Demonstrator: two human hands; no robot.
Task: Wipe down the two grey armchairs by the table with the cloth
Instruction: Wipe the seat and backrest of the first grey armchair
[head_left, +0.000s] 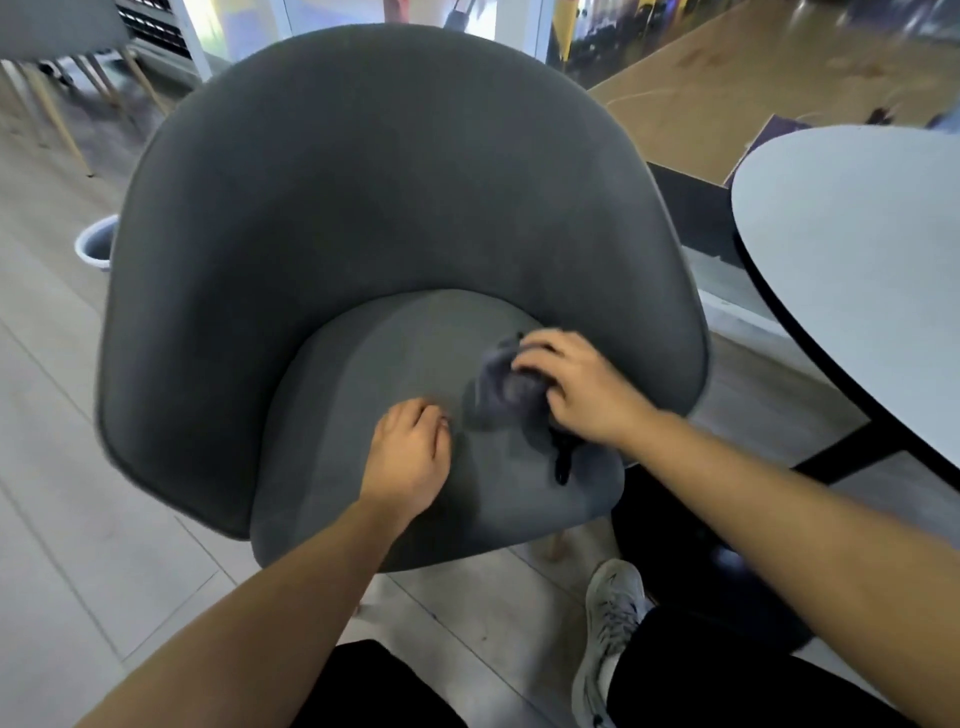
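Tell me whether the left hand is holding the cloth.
No: the left hand rests bare on the seat, while the right hand grips the cloth.

I see a pale bucket (93, 244) on the floor (62, 415) and my white shoe (608, 613) near the bottom.

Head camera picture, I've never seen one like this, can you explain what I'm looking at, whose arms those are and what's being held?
There is no machine here. A person wears a wide-angle camera on the head, so the single picture looks down along their own bare arms. In front stands a grey armchair. The right hand has its grip closed on a bunched dark cloth, pressed onto the seat cushion. The left hand holds nothing; it rests, loosely curled, on the cushion beside the cloth. To the right is the edge of a pale round table. A second grey chair shows at top left, and the person's shoe below.
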